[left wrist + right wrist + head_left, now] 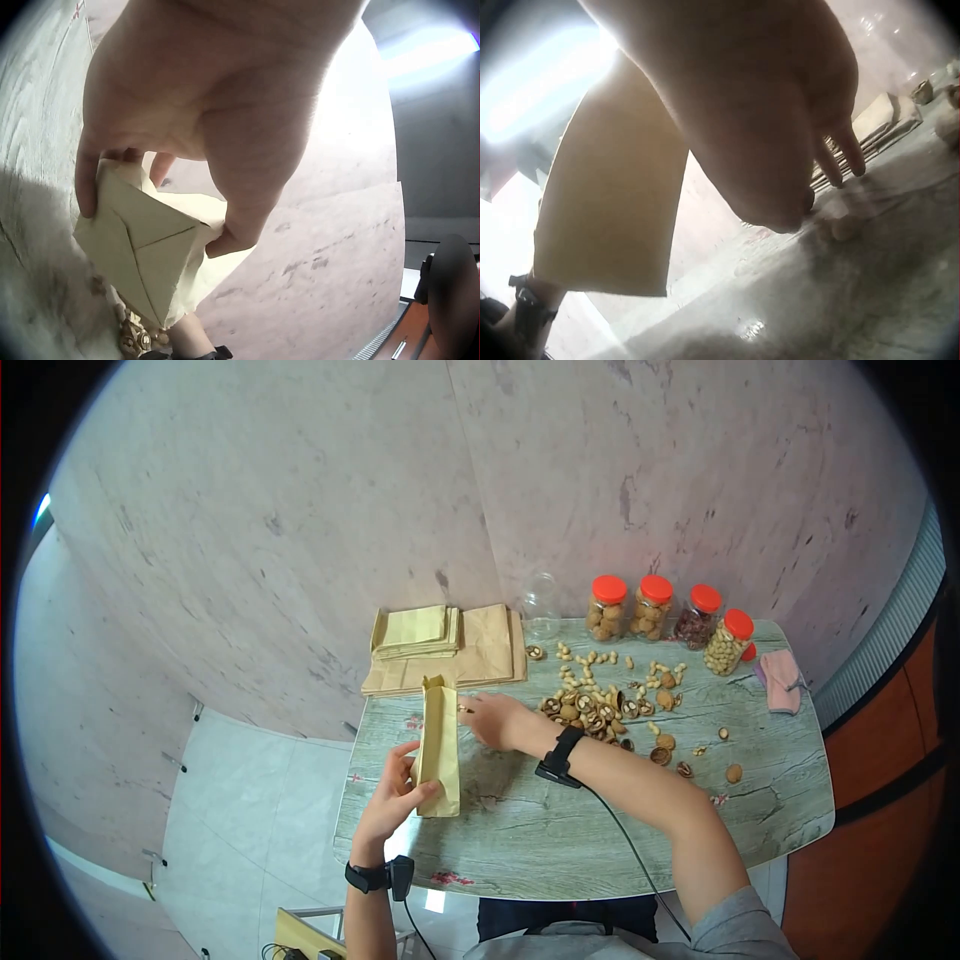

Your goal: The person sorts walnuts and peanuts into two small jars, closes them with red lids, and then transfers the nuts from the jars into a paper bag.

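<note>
An upright paper bag (438, 760) is held by my left hand (392, 795), with the thumb on its near side and the other fingers round its left side. Seen in the left wrist view, the left hand (202, 97) grips the folded bag (150, 240) between thumb and fingers. My right hand (495, 721) is just right of the bag's upper part, left of the nut pile (590, 712). Two fingers of the right hand (780, 127) point down in the right wrist view, apart from the bag (615, 195); whether anything is between its fingertips I cannot tell.
Flat paper bags (485, 640) lie stacked at the back left of the table (500, 850). A clear jar (541, 605) and several red-lidded jars (607, 610) stand along the back. A pink cloth item (781, 682) is at the right edge. Loose walnuts (734, 773) lie right of the pile.
</note>
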Demonstrator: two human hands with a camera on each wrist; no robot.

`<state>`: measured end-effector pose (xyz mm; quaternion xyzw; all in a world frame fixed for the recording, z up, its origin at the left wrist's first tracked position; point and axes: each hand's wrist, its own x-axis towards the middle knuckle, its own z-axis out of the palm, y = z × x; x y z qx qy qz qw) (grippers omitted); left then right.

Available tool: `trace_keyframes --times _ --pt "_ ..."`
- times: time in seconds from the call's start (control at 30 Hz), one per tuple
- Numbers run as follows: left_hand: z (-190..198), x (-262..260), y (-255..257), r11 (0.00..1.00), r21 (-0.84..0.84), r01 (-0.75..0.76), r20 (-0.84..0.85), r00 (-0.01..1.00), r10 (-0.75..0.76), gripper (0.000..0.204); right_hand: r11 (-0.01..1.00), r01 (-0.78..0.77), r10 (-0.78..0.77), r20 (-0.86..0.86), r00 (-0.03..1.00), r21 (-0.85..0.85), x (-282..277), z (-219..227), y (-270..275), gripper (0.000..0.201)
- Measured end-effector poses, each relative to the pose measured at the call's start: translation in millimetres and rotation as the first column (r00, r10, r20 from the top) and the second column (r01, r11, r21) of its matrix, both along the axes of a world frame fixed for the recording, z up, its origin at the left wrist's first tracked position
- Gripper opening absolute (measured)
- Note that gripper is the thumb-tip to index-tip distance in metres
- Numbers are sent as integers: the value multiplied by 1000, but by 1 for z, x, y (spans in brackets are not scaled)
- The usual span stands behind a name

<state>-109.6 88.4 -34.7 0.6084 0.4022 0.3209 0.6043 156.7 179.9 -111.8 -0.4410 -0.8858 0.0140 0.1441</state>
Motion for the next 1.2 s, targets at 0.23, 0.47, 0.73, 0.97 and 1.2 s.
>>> trace_keyframes --times 0.23,0.47,0.73,0.97,1.2 --pt "-3 1 7 1000 -10 -5 -31 1000 5 82 985 12 -60 278 959 173 18 12 -69 32" --pt "-12 46 32 964 204 173 -59 985 -164 100 980 187 -184 -47 982 73 70 45 -89 18" --pt "-9 83 61 883 366 294 -223 949 -223 104 959 244 -272 -696 664 -142 122 151 -99 28" --pt "19 119 91 855 339 392 -222 917 -332 98 956 102 -281 -766 578 -274 130 184 -121 40" --pt "-23 121 130 847 161 506 6 858 -514 84 968 248 -203 -730 652 -48 137 178 -111 32"
